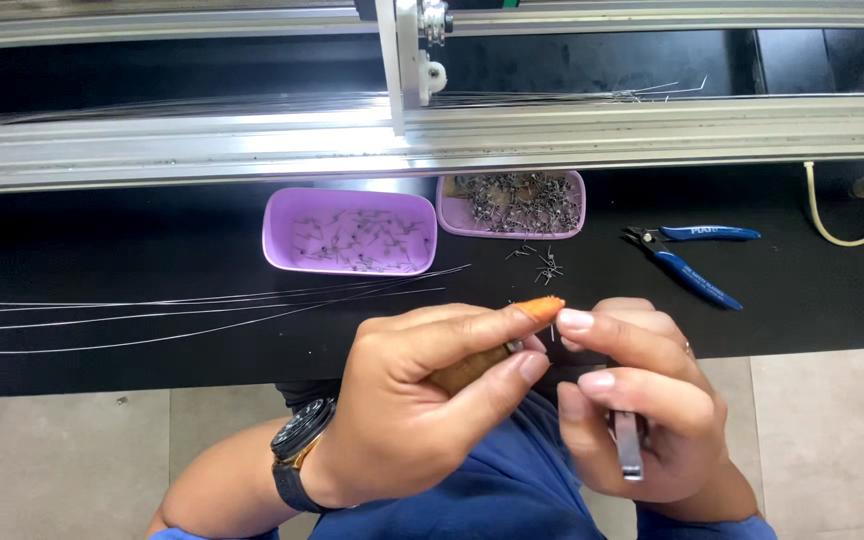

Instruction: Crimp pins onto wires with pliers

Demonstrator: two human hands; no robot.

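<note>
Hands (432, 400) (642, 400) pinching, perhaps, tiny metal part (550, 331)

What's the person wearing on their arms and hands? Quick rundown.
Both hands are bare, no gloves. The left hand has an orange fingertip cover on its index finger. The left wrist carries a black wristwatch with a dark strap. The right hand seems to have a thin ring on one finger. Blue sleeve edges show at the bottom, by the left elbow and at the right wrist.

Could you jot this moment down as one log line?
left hand: pinches orange-tipped tool | right hand: holds metal tweezers, fingertips meet tool tip | nearby: two purple trays, blue cutters, thin wires
</note>
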